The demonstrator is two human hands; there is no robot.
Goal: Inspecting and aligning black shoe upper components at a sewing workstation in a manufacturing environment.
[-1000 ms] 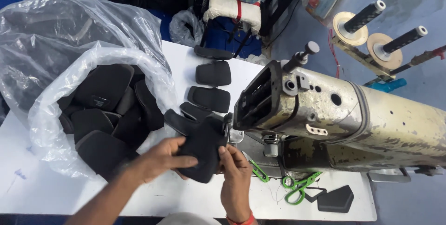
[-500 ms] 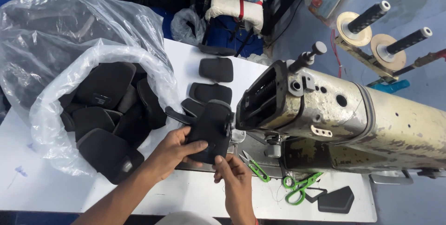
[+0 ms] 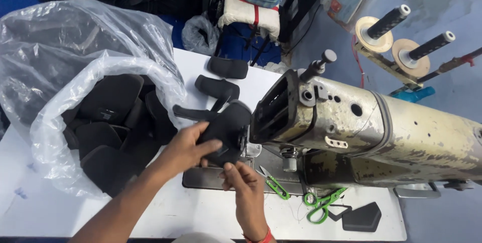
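Note:
My left hand [image 3: 187, 147] grips a black padded fabric piece [image 3: 228, 125] from the left, fingers wrapped over its top. My right hand [image 3: 244, 183] pinches the same piece from below at its lower edge. Together they hold it over the dark bed plate [image 3: 201, 178], right against the head of a worn cream industrial sewing machine [image 3: 361, 132]. The needle area is hidden behind the piece.
A clear plastic bag [image 3: 60, 137] full of black padded pieces lies at the left. Two more black pieces [image 3: 217, 86] [image 3: 228, 67] rest on the white table behind. Green scissors [image 3: 321, 205], green snips [image 3: 274, 187] and a black piece [image 3: 362, 218] lie under the machine. Thread stand spools [image 3: 381, 29] are at the right.
Both hands have carried the black piece up and to the right, from the table in front of the bag to the machine's needle end.

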